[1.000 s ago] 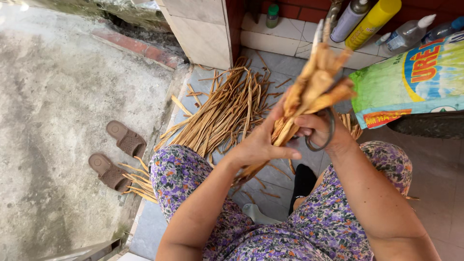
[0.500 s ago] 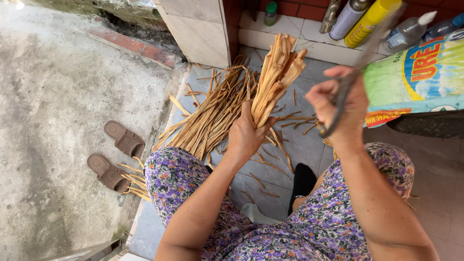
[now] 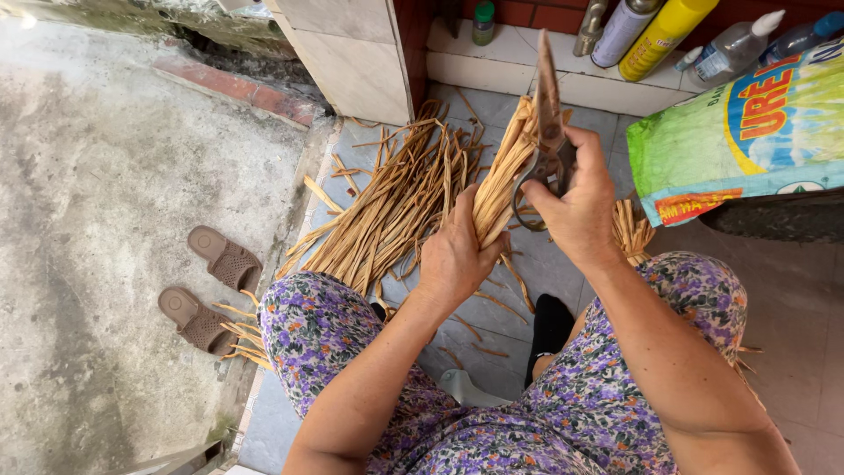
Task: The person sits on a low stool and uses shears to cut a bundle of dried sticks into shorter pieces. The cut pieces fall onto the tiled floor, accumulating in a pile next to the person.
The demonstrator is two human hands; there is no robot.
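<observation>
My left hand (image 3: 457, 255) grips a bundle of tan dried strips (image 3: 505, 167) that points up and away from me. My right hand (image 3: 576, 202) holds a pair of rusty scissors (image 3: 547, 114) with its fingers through the loops; the blades stand upright against the right side of the bundle. Below both hands are my knees in purple flowered cloth (image 3: 316, 325).
A big loose pile of the same tan strips (image 3: 396, 207) lies on the grey tiles. Two brown sandals (image 3: 211, 286) sit on the concrete to the left. A green and blue sack (image 3: 747, 132) lies at right, with spray cans and bottles (image 3: 655, 31) on the ledge behind.
My left hand brought the bundle back toward my right hand. The right hand with the scissors moved left and turned the blades upright against the strips.
</observation>
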